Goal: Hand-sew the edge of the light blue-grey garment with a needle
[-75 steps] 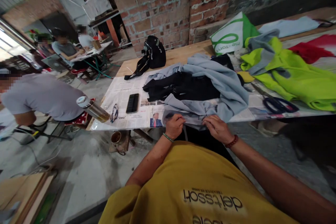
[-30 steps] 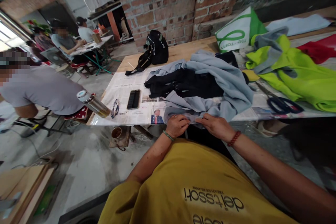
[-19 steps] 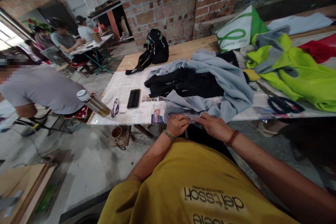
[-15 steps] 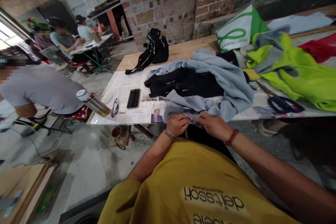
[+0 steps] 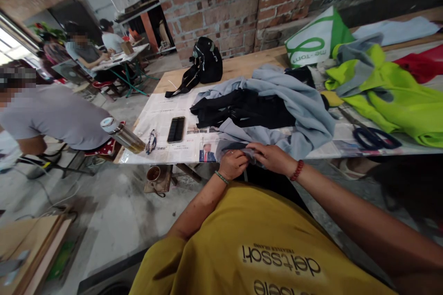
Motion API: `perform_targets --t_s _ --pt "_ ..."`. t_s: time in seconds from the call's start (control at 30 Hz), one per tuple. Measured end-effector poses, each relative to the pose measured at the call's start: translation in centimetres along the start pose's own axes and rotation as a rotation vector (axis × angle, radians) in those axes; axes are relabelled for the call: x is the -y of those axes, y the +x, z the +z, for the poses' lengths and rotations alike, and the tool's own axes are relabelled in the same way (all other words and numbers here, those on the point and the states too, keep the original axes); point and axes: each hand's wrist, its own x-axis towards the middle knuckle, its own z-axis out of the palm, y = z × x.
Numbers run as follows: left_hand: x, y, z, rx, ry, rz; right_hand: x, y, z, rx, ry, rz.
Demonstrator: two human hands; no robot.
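Observation:
Grey cloth (image 5: 311,115) lies bunched on the newspaper-covered table (image 5: 159,110), with a black piece of fabric (image 5: 256,108) on top of it. At the table's front edge, my left hand (image 5: 233,164) is closed, pinching a fold of the grey cloth. My right hand (image 5: 273,157) sits close beside it, fingers bent and closed on the same cloth. Between the hands the cloth is crumpled, and a darker patch shows by the fingertips. The fingertips partly hide what they pinch; any small tool there cannot be made out.
Left of the cloth lie a phone (image 5: 176,129), glasses (image 5: 151,142) and a tilted bottle (image 5: 122,136). Dark-handled scissors (image 5: 375,138) and a yellow-green garment (image 5: 398,97) are on the right. A black bag (image 5: 207,61) stands behind. One person (image 5: 58,115) sits at left; others sit farther back.
My right hand has shifted left and slightly up, nearer my left hand. The cloth between them is folded differently, with a darker patch showing. My left hand has barely moved.

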Motion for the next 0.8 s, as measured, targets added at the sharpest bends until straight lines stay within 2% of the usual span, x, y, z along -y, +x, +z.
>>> perform_targets --t_s 0.2,0.3,0.37,0.5,0.6,0.8 --pt "0.0 0.0 -0.2 -0.020 -0.058 -0.010 0.2 0.4 0.9 0.011 0.365 0.297" --pt "-0.2 0.1 -0.3 -0.013 -0.074 -0.029 0.1 0.3 1.3 0.036 0.512 0.378" --pt "-0.2 0.1 -0.5 -0.014 -0.087 -0.032 -0.1 0.3 1.4 0.004 0.459 0.367" --pt "-0.3 0.2 -0.7 -0.008 -0.096 -0.038 -0.4 0.4 1.7 -0.117 0.182 0.238" --pt "-0.4 0.2 -0.6 -0.025 -0.103 -0.049 -0.6 0.4 2.2 -0.098 0.103 0.206" --pt "-0.4 0.1 -0.1 -0.099 -0.181 -0.114 -0.7 0.4 2.8 -0.038 0.100 0.114"
